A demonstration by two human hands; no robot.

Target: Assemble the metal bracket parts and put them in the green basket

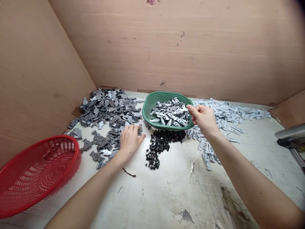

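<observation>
My left hand [130, 139] rests on the near edge of a heap of dark grey metal plates [108, 111], its fingers curled down onto the parts; what they hold, if anything, is hidden. My right hand [203, 117] hovers at the right rim of a green basket [149, 105] filled with assembled metal parts [170, 113]. Its fingertips are pinched together over the basket's contents, and I cannot make out what is between them. A small pile of black pieces [159, 144] lies just in front of the basket, between my hands.
An empty red basket [35, 171] sits at the near left. Light grey metal strips [228, 116] spread across the table to the right of the green basket. Plywood walls [166, 47] close off the back and left. A metal machine part [292, 136] juts in at the right edge.
</observation>
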